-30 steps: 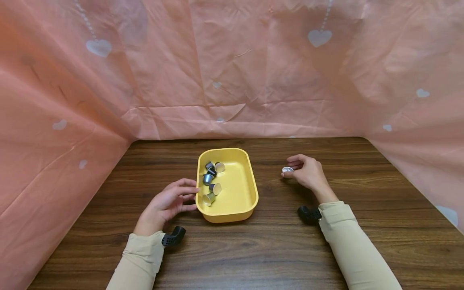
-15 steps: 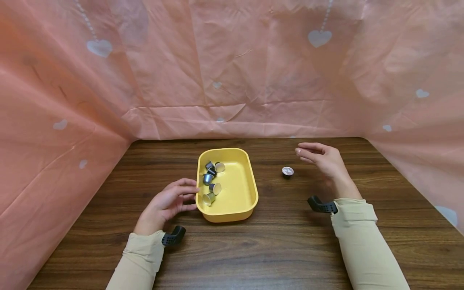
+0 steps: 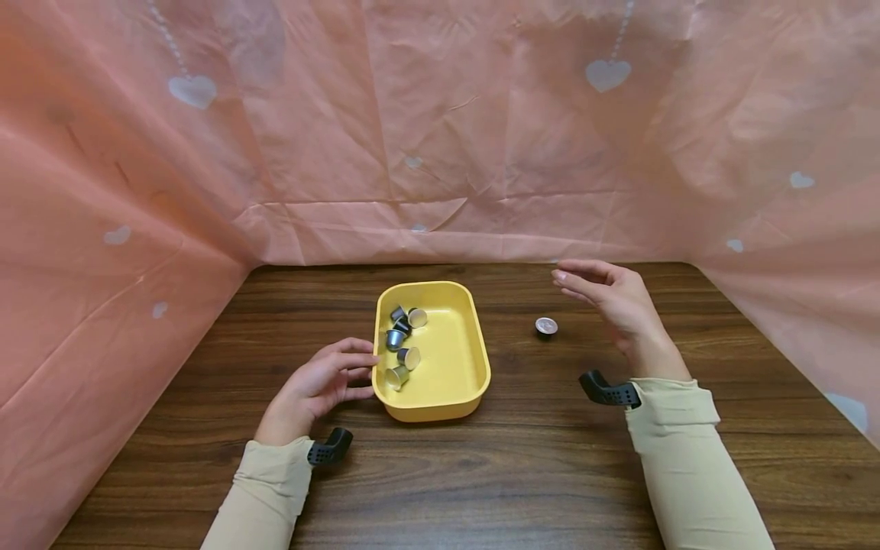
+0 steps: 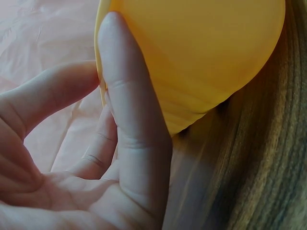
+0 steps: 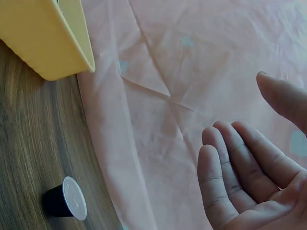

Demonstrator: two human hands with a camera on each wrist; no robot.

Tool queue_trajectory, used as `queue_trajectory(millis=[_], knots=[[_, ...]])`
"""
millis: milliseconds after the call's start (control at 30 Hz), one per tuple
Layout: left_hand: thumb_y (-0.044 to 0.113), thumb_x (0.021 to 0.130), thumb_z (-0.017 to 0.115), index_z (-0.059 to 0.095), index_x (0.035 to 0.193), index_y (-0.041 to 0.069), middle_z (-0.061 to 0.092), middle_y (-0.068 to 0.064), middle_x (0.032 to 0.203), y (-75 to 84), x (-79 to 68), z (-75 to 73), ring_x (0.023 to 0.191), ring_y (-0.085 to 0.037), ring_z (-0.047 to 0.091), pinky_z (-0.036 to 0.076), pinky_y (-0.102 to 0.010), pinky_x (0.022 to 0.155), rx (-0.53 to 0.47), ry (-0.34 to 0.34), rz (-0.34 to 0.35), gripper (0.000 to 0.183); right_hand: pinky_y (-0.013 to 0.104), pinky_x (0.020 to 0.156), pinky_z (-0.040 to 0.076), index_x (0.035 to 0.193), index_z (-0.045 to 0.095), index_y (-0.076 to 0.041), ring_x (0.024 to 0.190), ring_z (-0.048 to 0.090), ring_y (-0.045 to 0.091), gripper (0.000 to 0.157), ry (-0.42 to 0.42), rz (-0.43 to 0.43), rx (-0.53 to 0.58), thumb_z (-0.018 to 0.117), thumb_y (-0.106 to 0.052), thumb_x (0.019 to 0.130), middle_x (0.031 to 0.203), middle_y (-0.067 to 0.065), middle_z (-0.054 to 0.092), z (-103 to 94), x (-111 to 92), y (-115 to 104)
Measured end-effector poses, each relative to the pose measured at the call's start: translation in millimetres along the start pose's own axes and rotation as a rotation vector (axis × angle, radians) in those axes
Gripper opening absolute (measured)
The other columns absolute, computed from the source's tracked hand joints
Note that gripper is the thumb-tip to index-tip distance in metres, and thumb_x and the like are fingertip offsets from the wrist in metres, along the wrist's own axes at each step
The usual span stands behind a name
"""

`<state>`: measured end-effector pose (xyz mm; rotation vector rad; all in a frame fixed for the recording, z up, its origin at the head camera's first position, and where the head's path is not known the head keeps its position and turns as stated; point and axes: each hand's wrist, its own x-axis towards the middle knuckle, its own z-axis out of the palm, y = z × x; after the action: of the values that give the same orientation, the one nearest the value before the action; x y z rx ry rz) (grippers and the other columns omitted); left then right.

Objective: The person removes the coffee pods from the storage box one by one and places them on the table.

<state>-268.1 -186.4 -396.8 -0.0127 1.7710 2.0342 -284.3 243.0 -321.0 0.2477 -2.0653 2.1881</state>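
The left hand (image 3: pixel 321 386) lay just left of the tray (image 3: pixel 447 363), its fingers relaxed and slightly spread. Its index fingertip touched the left rim, and the thumb lay along the outside of the wall; it touched the tray without gripping it. The right hand (image 3: pixel 624 302) hung above the right side of the table (image 3: pixel 440 489), slightly to the far side. Its fingers were gently bent, the thumb well apart from them, and it held nothing.

The loose capsule (image 3: pixel 546 327) stood upright on the table between the tray and the right hand, pale lid up, dark body down. It touched neither.

Inside the tray, other capsules lay along the left wall. The olive capsule (image 3: pixel 393 378) was nearest, tipped on its side, with a pale-lidded capsule (image 3: pixel 411 357) just beyond it. Farther on came the blue capsule (image 3: pixel 395 341), then a group of dark ones close together, one showing its pale lid to the right.

Beige sleeves (image 3: pixel 271 493) covered both forearms, with a black mount (image 3: pixel 331 447) at each wrist. A pink curtain (image 3: pixel 474 122) with pale hearts hung behind the table and at both sides.
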Motion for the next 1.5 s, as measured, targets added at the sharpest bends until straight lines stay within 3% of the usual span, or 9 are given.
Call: queue_trajectory(millis=[133, 433, 767, 1100, 1333, 1500], knots=[[0.011, 0.105, 0.063, 0.059, 0.125, 0.007, 0.064, -0.008, 0.123, -0.5, 0.9, 0.5, 0.102, -0.018, 0.069, 0.066, -0.033, 0.082, 0.001, 0.002, -0.002, 0.021, 0.018, 0.087, 0.062, 0.122, 0.076, -0.005, 0.093, 0.079, 0.004, 0.025, 0.0, 0.0, -0.008, 0.08, -0.01, 0.098, 0.099, -0.01, 0.083, 1.6, 0, -1], [0.011, 0.106, 0.063, 0.059, 0.126, 0.007, 0.064, -0.008, 0.122, -0.7, -2.0, -1.7, 0.102, -0.018, 0.069, 0.066, -0.033, 0.082, -0.002, 0.011, 0.001, 0.021, 0.015, 0.089, 0.059, 0.123, 0.076, -0.011, 0.093, 0.078, 0.001, 0.028, 0.0, 0.041, -0.097, 0.082, -0.016, 0.097, 0.1, -0.018, 0.081, 10.2, 3, 0], [0.009, 0.105, 0.063, 0.058, 0.125, 0.005, 0.065, -0.006, 0.116, -2.4, 0.5, -1.1, 0.097, -0.017, 0.069, 0.065, -0.032, 0.08, -0.002, 0.012, 0.014, 0.022, 0.024, 0.1, 0.054, 0.13, 0.074, -0.011, 0.1, 0.074, 0.001, 0.039, -0.046, 0.069, -0.243, 0.084, -0.029, 0.096, 0.097, -0.024, 0.079, 63.4, 14, 7], [0.009, 0.105, 0.062, 0.058, 0.126, 0.003, 0.065, -0.007, 0.116, -6.9, 3.0, 8.2, 0.097, -0.017, 0.069, 0.065, -0.033, 0.081, -0.001, -0.006, 0.028, 0.022, 0.028, 0.103, 0.05, 0.13, 0.075, -0.005, 0.108, 0.071, 0.007, 0.043, -0.093, 0.083, -0.22, 0.085, -0.027, 0.095, 0.104, -0.016, 0.079, 100.0, 21, 11], [0.009, 0.104, 0.064, 0.057, 0.125, 0.002, 0.065, -0.007, 0.114, -5.6, 4.6, 12.9, 0.096, -0.019, 0.069, 0.065, -0.033, 0.08, -0.019, -0.002, 0.022, 0.023, 0.033, 0.1, 0.059, 0.129, 0.075, -0.006, 0.102, 0.074, 0.011, 0.039, -0.121, 0.082, -0.195, 0.083, -0.022, 0.095, 0.106, -0.007, 0.08, 118.1, 30, 9], [0.007, 0.104, 0.063, 0.058, 0.121, 0.004, 0.065, -0.007, 0.111, -6.3, 5.6, 15.5, 0.095, -0.019, 0.069, 0.065, -0.032, 0.078, -0.043, -0.01, 0.024, 0.018, 0.034, 0.103, 0.059, 0.13, 0.075, -0.005, 0.102, 0.073, 0.012, 0.04, -0.1, 0.114, -0.223, 0.083, -0.022, 0.095, 0.119, 0.003, 0.078, 130.8, 40, 8]])
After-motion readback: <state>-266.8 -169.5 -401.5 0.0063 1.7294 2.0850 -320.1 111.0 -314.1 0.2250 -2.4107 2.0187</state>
